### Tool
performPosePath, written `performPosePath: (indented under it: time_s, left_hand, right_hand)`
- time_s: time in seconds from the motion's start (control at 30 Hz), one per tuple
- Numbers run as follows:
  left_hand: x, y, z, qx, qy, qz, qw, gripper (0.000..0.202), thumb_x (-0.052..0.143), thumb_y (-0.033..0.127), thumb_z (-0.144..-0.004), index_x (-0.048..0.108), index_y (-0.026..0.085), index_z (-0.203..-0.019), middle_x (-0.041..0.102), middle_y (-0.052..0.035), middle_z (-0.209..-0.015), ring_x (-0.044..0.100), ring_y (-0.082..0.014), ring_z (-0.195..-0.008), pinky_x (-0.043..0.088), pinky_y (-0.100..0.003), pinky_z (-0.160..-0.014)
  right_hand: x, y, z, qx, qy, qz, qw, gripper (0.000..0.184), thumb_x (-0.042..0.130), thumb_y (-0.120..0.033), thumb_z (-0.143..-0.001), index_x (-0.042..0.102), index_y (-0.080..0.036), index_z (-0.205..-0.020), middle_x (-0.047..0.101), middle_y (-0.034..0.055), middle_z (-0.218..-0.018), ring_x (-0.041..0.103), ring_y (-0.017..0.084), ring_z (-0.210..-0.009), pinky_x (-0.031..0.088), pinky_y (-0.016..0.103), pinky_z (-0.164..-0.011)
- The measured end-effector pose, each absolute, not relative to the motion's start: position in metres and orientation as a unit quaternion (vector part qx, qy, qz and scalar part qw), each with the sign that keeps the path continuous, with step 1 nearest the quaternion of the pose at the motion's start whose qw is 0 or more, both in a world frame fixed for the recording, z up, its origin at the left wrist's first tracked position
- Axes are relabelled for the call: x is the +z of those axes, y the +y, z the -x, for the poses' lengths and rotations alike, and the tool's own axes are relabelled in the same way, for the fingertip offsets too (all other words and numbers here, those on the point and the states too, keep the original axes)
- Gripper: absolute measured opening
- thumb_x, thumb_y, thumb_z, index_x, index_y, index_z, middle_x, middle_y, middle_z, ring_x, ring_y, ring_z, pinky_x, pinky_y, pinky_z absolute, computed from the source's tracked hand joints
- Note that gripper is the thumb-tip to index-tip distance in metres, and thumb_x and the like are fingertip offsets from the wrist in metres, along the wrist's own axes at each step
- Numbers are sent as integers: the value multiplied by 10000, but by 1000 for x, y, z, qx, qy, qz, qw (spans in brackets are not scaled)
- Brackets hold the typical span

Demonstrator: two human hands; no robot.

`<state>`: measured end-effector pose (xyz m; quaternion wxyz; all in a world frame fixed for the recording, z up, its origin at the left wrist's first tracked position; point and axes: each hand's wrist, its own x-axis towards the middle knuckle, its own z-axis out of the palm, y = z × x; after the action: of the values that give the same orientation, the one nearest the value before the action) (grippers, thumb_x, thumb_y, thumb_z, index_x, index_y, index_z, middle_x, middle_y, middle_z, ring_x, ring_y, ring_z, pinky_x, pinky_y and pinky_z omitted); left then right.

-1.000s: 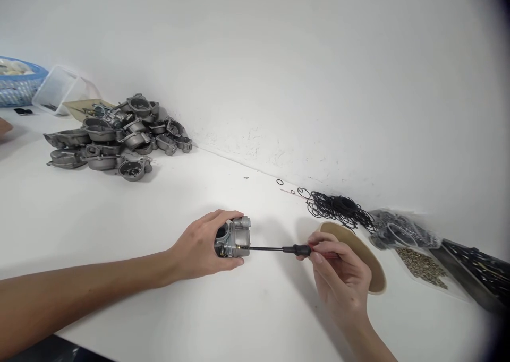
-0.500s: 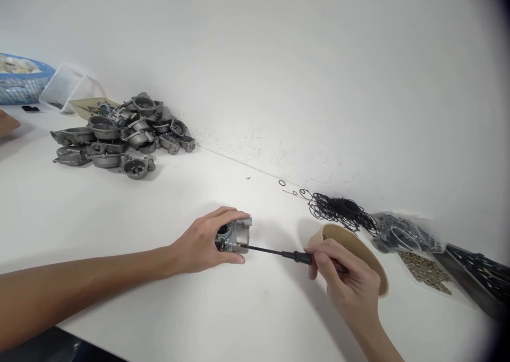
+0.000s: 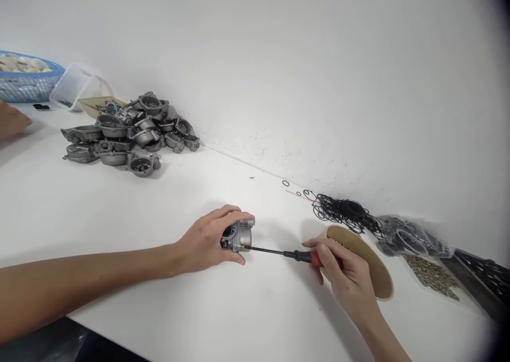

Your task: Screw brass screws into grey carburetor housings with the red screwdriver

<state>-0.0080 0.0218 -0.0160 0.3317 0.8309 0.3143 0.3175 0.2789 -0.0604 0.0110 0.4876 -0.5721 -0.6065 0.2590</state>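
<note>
A grey metal carburetor (image 3: 245,236) lies on its side on the white table, with my left hand (image 3: 211,235) wrapped round it from the left. Its thumb and fingers clasp opposite sides. In my right hand (image 3: 345,272) is a screwdriver (image 3: 297,255) with a red and black handle and a long dark shaft. The shaft points left, and its tip meets a small brass-coloured screw (image 3: 244,247) on the carburetor's side. Just behind my right hand stands an oval beige container (image 3: 382,282) with small brass-coloured parts inside.
Grey metal float bowls (image 3: 113,157) are piled at the left. Black rubber rings (image 3: 346,213) lie along the wall. Bagged parts (image 3: 414,237), small screws (image 3: 432,277) and a dark tray (image 3: 486,277) sit at right. Another person's hand (image 3: 14,120) shows beside a blue basket (image 3: 32,86).
My right fingers have shifted back on the screwdriver, so its red handle part now shows. The tip stays at the carburetor. The whole view has moved slightly.
</note>
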Motion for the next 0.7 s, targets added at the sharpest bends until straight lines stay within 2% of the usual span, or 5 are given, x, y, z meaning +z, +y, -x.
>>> performPosePath:
  time_s: [0.2,0.33,0.47,0.63,0.7]
  left_hand:
    - [-11,24,8,307,353,-810,352,701,864,339,-763,523,344,-1375,577,-39,-1370,631,-248,-1148,524,-414,-999]
    - [-11,23,8,316,347,-813,344,676,837,357,-781,526,343,-1380,585,-42,-1364,636,-249,-1144,536,-413,-991]
    - [-13,21,7,328,341,-820,321,589,771,310,-804,556,331,-1352,615,-37,-1313,651,-229,-1094,560,-375,-931]
    - [-13,21,6,335,328,-832,297,542,747,284,-782,598,319,-1302,642,-24,-1253,664,-208,-1034,567,-342,-879]
    - [-12,21,5,332,327,-837,286,527,737,290,-783,606,310,-1293,651,-25,-1238,669,-206,-1019,568,-338,-862]
  right_hand:
    - [8,-61,-278,313,-591,510,542,310,741,-422,-890,697,-236,-1135,665,104,-1102,619,140,-609,535,308,-553]
    - [5,-62,-276,340,-561,537,531,216,626,-403,-979,698,-225,-1077,682,79,-982,555,94,-475,495,288,-473]
    - [2,-61,-275,306,-581,493,571,260,761,-389,-876,717,-244,-1088,658,116,-1166,699,215,-830,603,376,-732]
    - [0,-61,-276,329,-572,518,544,181,703,-335,-932,723,-203,-1054,687,91,-951,620,136,-551,551,322,-537]
    - [-1,-61,-276,317,-577,496,566,160,737,-308,-903,729,-201,-1022,663,91,-988,642,152,-601,571,343,-576]
